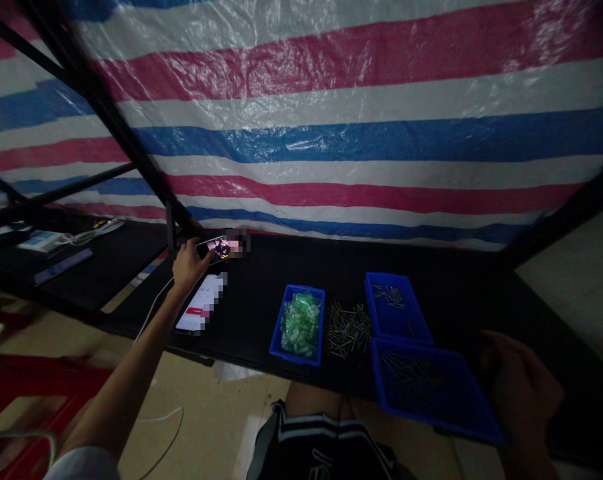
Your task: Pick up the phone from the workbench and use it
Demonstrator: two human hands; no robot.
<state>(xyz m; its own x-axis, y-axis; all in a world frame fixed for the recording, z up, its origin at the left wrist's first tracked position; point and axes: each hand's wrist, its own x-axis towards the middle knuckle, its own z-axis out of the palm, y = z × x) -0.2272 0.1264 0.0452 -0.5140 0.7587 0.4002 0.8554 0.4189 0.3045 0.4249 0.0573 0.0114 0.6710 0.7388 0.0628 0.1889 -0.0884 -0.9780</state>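
Note:
My left hand [189,267] reaches to the back left of the black table and grips a smartphone [220,249] by its near end, thumb along the lit screen. A second phone with a bright white screen [201,303] lies flat just in front of it. My right hand [524,383] is in shadow beside the right edge of the front blue tray [461,407]; its fingers are too dark to make out. Dark thin metal pins lie in that tray. Behind it stands another blue tray [411,320] with a few shiny pins.
A small blue tray [273,347] holds green-tinted plastic pieces [300,323]. Beside it, a heap of metal pins [348,330] lies on the black table [251,307]. A white cable [154,307] runs off the left side. Black frame bars [106,110] and a striped tarp [356,140] rise behind.

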